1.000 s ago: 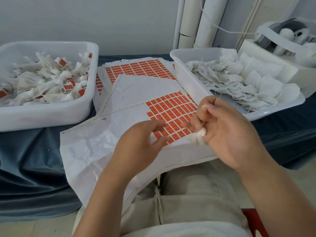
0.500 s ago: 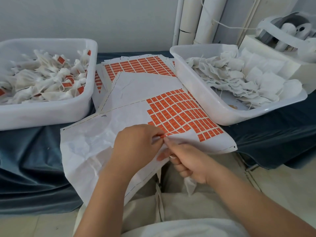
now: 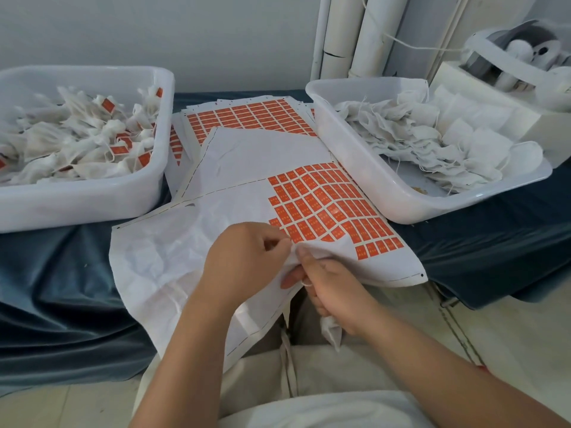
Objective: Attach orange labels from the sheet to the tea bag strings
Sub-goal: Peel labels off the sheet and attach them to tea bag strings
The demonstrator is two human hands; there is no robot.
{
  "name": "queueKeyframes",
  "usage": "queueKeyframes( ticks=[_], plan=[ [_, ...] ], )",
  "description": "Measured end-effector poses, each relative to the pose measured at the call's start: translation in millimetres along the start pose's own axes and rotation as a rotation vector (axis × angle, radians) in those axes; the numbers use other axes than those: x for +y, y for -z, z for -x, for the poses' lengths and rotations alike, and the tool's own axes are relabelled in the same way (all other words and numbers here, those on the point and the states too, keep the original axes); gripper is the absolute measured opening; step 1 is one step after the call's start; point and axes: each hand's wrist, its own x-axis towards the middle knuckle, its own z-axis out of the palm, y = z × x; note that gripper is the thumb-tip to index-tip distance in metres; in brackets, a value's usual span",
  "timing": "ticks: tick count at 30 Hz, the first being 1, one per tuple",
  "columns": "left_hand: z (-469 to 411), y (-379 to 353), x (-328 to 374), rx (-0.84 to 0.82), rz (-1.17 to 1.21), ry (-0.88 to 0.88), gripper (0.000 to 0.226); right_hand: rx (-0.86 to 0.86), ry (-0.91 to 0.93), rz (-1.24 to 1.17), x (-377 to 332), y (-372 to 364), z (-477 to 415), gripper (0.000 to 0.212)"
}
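A white backing sheet with a block of orange labels hangs off the table edge over my lap. My left hand pinches at the sheet's near label row with thumb and forefinger. My right hand meets it from below, fingers curled around the lifted sheet edge, with a white tea bag held in its palm and a loop of string at its finger. Whether a label is peeled off is hidden by the fingers.
A white tub at left holds labelled tea bags. At right, a second white tub holds unlabelled bags. More label sheets lie stacked behind. Blue cloth covers the table. White pipes and a machine stand at the back right.
My right hand came down from above the labels to the sheet's near edge with the tea bag, and now lifts that edge. My left hand closed its pinch at the label row.
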Motion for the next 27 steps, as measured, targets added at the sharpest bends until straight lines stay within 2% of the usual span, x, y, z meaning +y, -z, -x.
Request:
queueKeyframes(
  ticks=[4,10,15,19,21,23,27],
  plan=[
    [-1.8,1.3,-1.6,0.007,-0.004,0.006,0.027,0.034,0.033,0.114,5.3,0.7,-2.1,0.053],
    [-1.3,2.6,-5.5,-0.011,0.062,-0.065,0.011,0.031,0.058,0.109,7.8,-0.7,-3.6,0.055],
    [-4.9,-4.1,-7.6,0.017,0.064,0.036,0.015,-0.009,0.086,0.066,14.6,0.9,-4.5,0.051],
    [-7.1,-3.7,-4.2,0.169,0.117,0.135,0.014,-0.037,0.091,0.045,15.7,3.5,-5.5,0.048],
    [-6.2,1.5,-7.3,0.094,0.200,0.111,0.014,-0.038,0.074,0.034,15.6,4.0,-5.9,0.052],
    [-4.0,4.6,-7.8,-0.014,0.154,0.042,0.024,-0.031,0.079,0.048,16.0,3.6,-6.4,0.052],
    [-3.6,1.1,-5.4,0.007,0.055,0.010,0.008,-0.039,0.084,0.048,15.7,2.3,-5.5,0.050]
  ],
)
